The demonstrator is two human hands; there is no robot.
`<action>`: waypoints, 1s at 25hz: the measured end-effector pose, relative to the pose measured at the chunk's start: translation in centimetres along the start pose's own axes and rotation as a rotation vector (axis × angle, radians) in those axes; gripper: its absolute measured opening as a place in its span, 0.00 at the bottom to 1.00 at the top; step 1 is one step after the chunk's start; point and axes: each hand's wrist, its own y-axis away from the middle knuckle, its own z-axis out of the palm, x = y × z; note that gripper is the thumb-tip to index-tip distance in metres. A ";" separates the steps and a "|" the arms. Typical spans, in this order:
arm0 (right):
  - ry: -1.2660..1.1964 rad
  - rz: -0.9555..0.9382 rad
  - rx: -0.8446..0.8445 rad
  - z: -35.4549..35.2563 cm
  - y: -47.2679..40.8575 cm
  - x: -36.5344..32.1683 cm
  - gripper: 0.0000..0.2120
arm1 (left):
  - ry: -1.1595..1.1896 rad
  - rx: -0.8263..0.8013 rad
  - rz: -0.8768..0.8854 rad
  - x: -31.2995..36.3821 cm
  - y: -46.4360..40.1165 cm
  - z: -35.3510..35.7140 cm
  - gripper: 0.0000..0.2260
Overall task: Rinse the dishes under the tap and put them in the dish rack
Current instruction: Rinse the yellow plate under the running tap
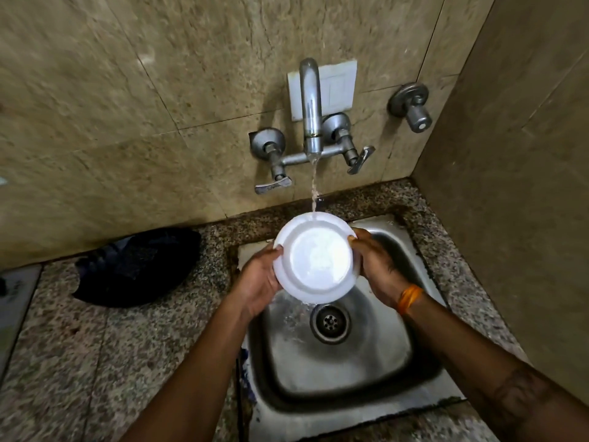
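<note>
both hands, left hand (258, 282) and right hand (377, 269), pinch the white plate (314, 256) by its rim, fingers curled, tilted under the tap (310, 106) stream above the sink (350, 378); rotating it would likely rinse every edge.

A round white plate (315, 258) with a broad rim and a flat, glossy centre is held tilted above the steel sink (334, 371), its face toward the camera and its far edge raised toward the wall. The chrome wall tap (310, 106) is running; its thin stream (314, 186) lands on the plate's upper rim, spreads over the wet face, and spills off the lower edge just above the drain (330, 322). The plate looks clean and unchipped.
</note>
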 end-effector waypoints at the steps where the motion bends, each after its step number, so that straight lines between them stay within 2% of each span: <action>1: 0.043 0.022 0.044 0.1 -0.4 0.1 0.12 | -0.010 -0.041 0.012 -0.3 0.4 0.2 0.15; 4: 0.210 0.014 0.098 1.9 -1.0 0.2 0.23 | -0.081 -0.067 0.077 -1.3 0.8 1.8 0.15; 6: 0.478 -0.107 0.144 3.8 -0.7 0.0 0.30 | -0.129 -0.018 0.140 -1.5 0.8 3.0 0.13; 8: 0.779 -0.389 0.100 5.4 0.2 0.1 0.36 | -0.192 0.035 0.218 -0.8 0.8 3.9 0.11; 10: 1.011 -0.712 -0.072 6.4 1.1 0.2 0.36 | -0.291 0.070 0.297 -0.2 0.9 4.2 0.12; 12: 1.162 -0.919 -0.259 6.1 1.0 0.2 0.35 | -0.329 0.099 0.339 0.3 1.0 4.4 0.14; 14: 1.223 -0.903 -0.274 4.8 0.0 -0.2 0.34 | -0.356 0.144 0.317 0.2 1.1 4.6 0.13; 17: 1.019 -0.493 -0.016 3.7 -1.7 -1.6 0.30 | -0.395 0.175 0.283 -1.0 1.1 4.9 0.12; 18: 0.963 -0.403 0.021 3.9 -1.8 -1.9 0.29 | -0.387 0.164 0.280 -1.2 1.1 4.9 0.12; 20: 1.011 -0.512 -0.045 4.8 -1.0 -2.2 0.32 | -0.361 0.163 0.271 -0.7 0.7 4.7 0.12; 23: 1.057 -0.727 -0.323 4.3 0.1 -1.5 0.30 | -0.363 0.146 0.270 -0.1 -0.1 3.5 0.09; 25: 0.970 -0.620 -0.301 2.8 -1.1 -3.0 0.23 | -0.412 0.049 0.286 0.5 0.0 3.6 0.09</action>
